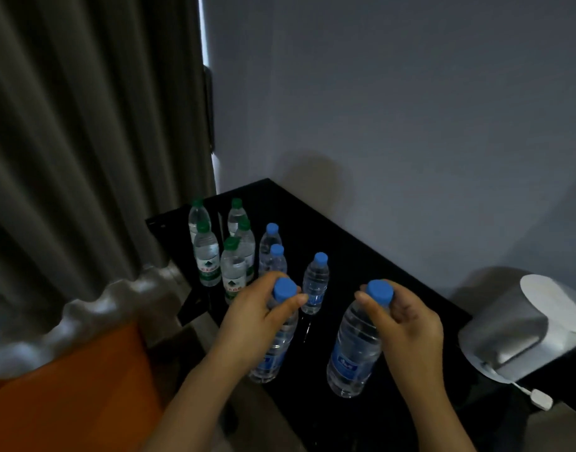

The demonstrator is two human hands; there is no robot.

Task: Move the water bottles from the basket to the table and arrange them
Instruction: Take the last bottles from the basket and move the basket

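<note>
On the black table (361, 256), my left hand (257, 318) grips the neck of a blue-capped water bottle (273, 350) near the table's front left edge. My right hand (407, 324) grips the neck of another blue-capped bottle (355, 350) to its right. Both bottles are upright. A third blue-capped bottle (316, 285) stands between and behind them. Two more blue-capped bottles (272, 243) stand further back. Several green-capped bottles (208, 256) are grouped at the far left corner. The basket is not in view.
A grey curtain (84, 141) hangs at the left, and a white wall (410, 109) runs behind the table. An orange seat (74, 386) sits at the lower left. A silver and white appliance (524, 324) with a white cord stands at the table's right end.
</note>
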